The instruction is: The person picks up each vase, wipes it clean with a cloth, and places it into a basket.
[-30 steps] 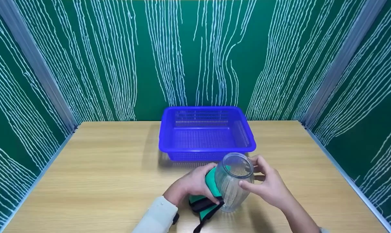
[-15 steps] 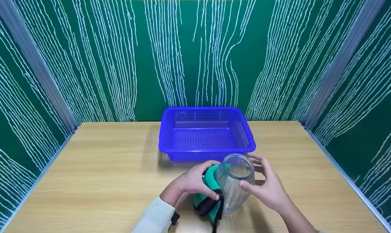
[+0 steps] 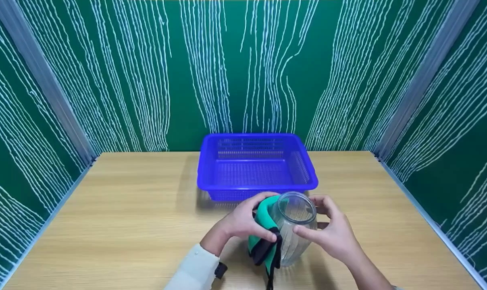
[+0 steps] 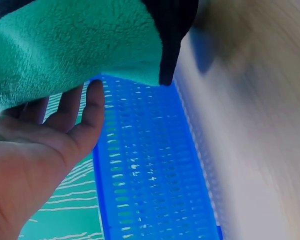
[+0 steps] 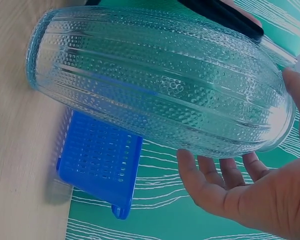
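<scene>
A clear glass vase (image 3: 295,241) with a ribbed, bumpy surface (image 5: 160,85) stands on the table in front of me, its round mouth facing up. My right hand (image 3: 333,231) grips it from the right just below the rim, thumb in front and fingers behind. From the left, my left hand (image 3: 243,220) holds a green cloth (image 3: 264,215) with black edging against the vase's side. The thumb presses on the black border, and folds of cloth hang below. In the left wrist view the fleecy cloth (image 4: 80,47) hides part of the fingers.
A blue perforated plastic basket (image 3: 257,187) sits just behind the vase, close to both hands. Green walls with white wavy lines (image 3: 203,80) enclose the wooden table (image 3: 138,209) at the back and sides.
My left hand has slid the cloth upward along the vase's left side, toward the rim, and the hanging folds shifted right. The right hand and vase have barely moved.
</scene>
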The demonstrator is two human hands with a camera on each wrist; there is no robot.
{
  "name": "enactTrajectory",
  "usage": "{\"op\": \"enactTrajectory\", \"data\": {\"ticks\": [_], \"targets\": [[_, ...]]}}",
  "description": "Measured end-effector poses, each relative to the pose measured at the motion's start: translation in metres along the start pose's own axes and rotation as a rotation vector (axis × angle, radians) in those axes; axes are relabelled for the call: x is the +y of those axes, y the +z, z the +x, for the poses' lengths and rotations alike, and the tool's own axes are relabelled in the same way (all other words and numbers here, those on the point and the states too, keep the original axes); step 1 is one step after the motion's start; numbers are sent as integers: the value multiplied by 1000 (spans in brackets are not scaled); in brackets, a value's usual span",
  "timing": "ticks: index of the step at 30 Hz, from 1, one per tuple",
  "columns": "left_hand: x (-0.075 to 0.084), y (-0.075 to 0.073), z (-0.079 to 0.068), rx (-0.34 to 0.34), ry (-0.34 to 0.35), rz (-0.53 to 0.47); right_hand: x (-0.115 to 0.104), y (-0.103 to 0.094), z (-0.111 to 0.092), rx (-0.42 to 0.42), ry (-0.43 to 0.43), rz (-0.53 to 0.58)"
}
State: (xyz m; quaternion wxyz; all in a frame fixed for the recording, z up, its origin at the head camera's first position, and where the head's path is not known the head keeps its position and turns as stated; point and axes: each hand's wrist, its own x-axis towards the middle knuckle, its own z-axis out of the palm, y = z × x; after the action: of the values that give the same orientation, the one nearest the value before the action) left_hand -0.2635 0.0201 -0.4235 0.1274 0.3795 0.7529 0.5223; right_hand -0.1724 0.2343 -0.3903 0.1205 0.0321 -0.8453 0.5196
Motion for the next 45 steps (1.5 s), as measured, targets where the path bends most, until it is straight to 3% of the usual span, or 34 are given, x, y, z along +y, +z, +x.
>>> {"op": "enactTrajectory", "data": {"ticks": [6,18,30,45], "targets": [[12,3,2,19,5,-77,0,-1,1,-16,18,-5],[45,4,-4,34,-16,-101,0,-4,3,-30,11,-18],[-1,14,0,49,-24,37,2,-2,4,-17,-11,0],[-16,19,-5,26,-119,96,2,0,4,-9,-24,1]]}}
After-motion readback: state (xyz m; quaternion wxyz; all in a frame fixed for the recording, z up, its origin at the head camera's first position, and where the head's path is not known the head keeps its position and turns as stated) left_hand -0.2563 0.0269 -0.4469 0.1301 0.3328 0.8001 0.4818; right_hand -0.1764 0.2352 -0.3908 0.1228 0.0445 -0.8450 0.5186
